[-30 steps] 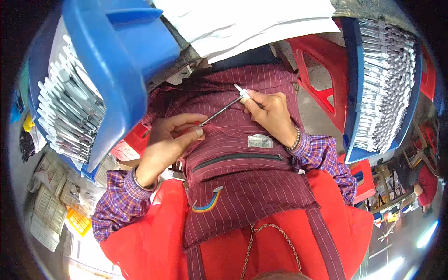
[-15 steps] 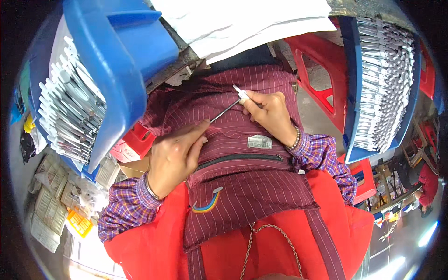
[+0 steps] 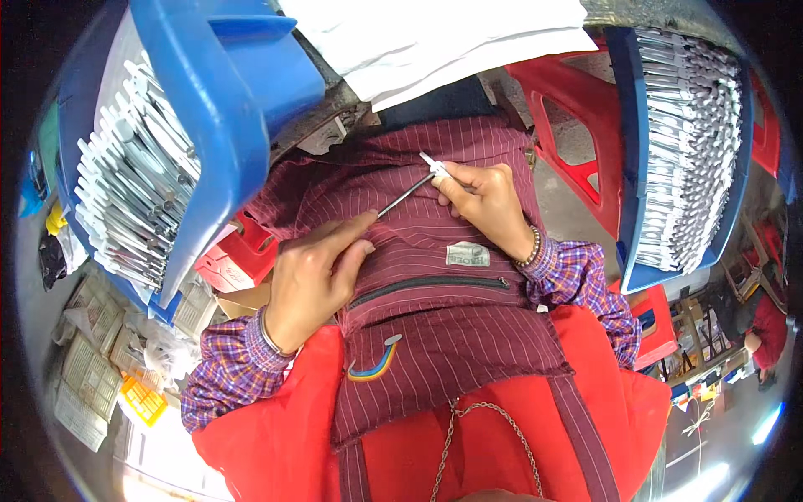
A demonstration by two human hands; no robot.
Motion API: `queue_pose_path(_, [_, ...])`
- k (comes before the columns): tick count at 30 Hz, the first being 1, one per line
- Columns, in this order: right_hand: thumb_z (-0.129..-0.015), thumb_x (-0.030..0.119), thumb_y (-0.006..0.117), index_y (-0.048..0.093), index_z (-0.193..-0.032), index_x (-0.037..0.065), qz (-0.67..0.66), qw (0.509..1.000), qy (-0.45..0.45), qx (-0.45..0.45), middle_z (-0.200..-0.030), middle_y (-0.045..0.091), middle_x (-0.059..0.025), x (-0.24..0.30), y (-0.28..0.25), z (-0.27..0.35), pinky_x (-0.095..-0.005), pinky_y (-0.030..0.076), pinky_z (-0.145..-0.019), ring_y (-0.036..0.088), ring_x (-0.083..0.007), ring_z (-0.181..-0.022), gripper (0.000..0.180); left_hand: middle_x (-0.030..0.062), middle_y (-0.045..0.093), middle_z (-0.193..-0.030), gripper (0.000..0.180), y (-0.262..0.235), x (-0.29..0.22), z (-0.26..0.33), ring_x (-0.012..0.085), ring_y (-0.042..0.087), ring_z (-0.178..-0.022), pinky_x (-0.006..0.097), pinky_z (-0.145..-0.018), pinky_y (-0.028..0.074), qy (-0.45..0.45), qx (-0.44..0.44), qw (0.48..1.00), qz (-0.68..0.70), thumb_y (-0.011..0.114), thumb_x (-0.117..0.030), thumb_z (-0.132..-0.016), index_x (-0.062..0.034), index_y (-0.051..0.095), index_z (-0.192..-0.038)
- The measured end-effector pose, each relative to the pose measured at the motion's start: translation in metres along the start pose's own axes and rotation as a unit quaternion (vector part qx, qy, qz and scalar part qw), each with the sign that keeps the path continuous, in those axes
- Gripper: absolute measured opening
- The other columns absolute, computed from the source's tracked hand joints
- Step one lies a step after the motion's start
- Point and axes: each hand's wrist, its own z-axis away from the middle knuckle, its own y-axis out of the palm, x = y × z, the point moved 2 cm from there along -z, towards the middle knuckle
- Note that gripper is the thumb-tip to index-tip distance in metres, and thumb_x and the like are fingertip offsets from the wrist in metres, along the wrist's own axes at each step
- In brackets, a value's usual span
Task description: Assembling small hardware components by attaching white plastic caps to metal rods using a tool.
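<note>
Above my lap, both hands hold one thin metal rod (image 3: pixel 405 197) with a white plastic end piece (image 3: pixel 436 167). It slants from lower left to upper right. My left hand (image 3: pixel 316 266) is closed on the lower end, its index finger stretched along the rod; its grip is partly hidden. The white end is pinched between the thumb and fingers of my right hand (image 3: pixel 487 205). Under the rod lies a dark red striped apron (image 3: pixel 452 351), with a zip and a small pale label.
To the left stands a blue bin (image 3: pixel 201 100) filled with similar white-ended metal pieces (image 3: pixel 138 176). Another blue bin (image 3: pixel 629 167) at the right holds dense rows of them. White cloth or paper (image 3: pixel 443 50) covers the surface ahead, near a red stool (image 3: pixel 577 125).
Both hands stay nearly where they were, still on the rod. The left bin and its pieces appear slightly farther right as the view shifts.
</note>
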Motion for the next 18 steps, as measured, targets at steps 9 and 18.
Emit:
queue_pose_path(9, [-0.088,0.011,0.061,0.067,-0.105,-0.001,0.002,1.0,0.005,-0.004,-0.06,0.064,-0.0058,0.001,0.0,0.0,-0.0221,0.045,-0.045,0.057,-0.0059,-0.048,0.021,0.0154,0.069,-0.091,0.025,0.001,0.001,0.001,0.0288,0.068,-0.078,0.032,-0.065,0.053,-0.061,0.036,0.997,0.014,0.065,-0.009,-0.083,-0.0047,0.066,-0.108])
queue_pose_path(18, [-0.088,0.009,0.062,0.068,-0.101,-0.002,0.054,0.997,-0.036,-0.032,-0.055,0.062,-0.0075,-0.002,0.005,0.0,-0.0244,0.042,-0.042,0.056,-0.0073,-0.044,0.018,0.0061,0.067,-0.077,0.026,0.002,0.005,-0.025,0.0053,0.054,-0.059,0.02,-0.048,0.04,-0.269,0.177,0.914,0.245,0.054,-0.01,-0.092,0.0026,0.063,-0.112])
